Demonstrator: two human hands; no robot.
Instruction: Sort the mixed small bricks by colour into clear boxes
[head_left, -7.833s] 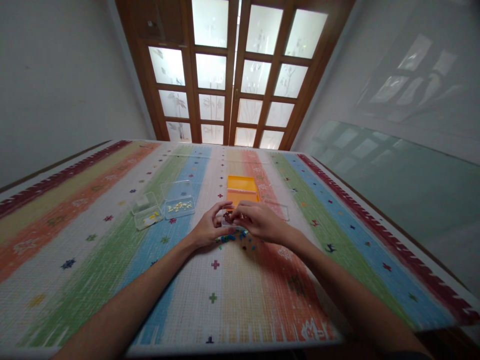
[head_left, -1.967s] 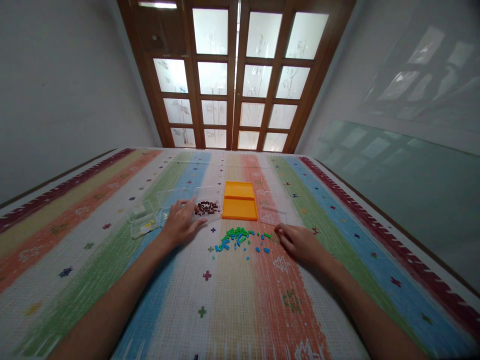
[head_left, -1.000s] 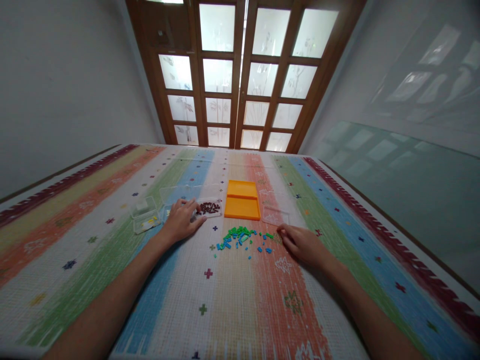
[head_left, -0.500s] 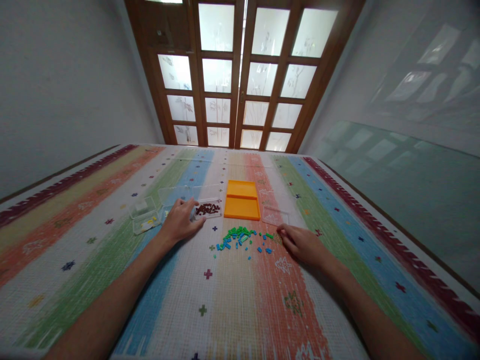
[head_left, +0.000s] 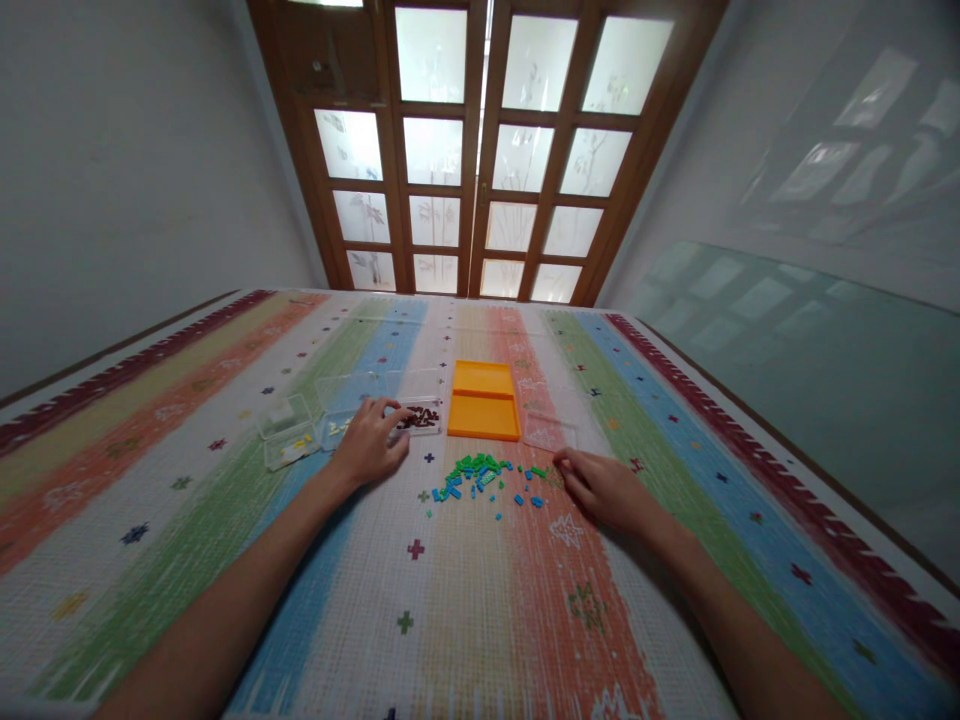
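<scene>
My left hand point(head_left: 369, 442) reaches over the near left part of a clear plastic box point(head_left: 429, 430) of small dark brown toy bricks point(head_left: 422, 416). Its fingers are curved, with the thumb apart from them, and the fingertips are at the bricks. My right hand point(head_left: 604, 487) rests on the cloth with its fingers closed together; anything between them is too small to make out. Left of it lies a loose pile of green and blue toy bricks point(head_left: 480, 470). Beyond the pile lies an orange tray point(head_left: 484, 416) with two sections.
To the left, a clear box point(head_left: 289, 452) holds yellow and white pieces. Another clear box point(head_left: 330, 430) with pale pieces is partly behind my left hand. A clear lid point(head_left: 550, 430) lies right of the tray. The striped tablecloth point(head_left: 360, 600) reaches toward wooden doors point(head_left: 471, 150).
My left hand has shifted slightly right, its fingers now over the brown bricks rather than at the box's left edge. My right hand and the brick pile have stayed put.
</scene>
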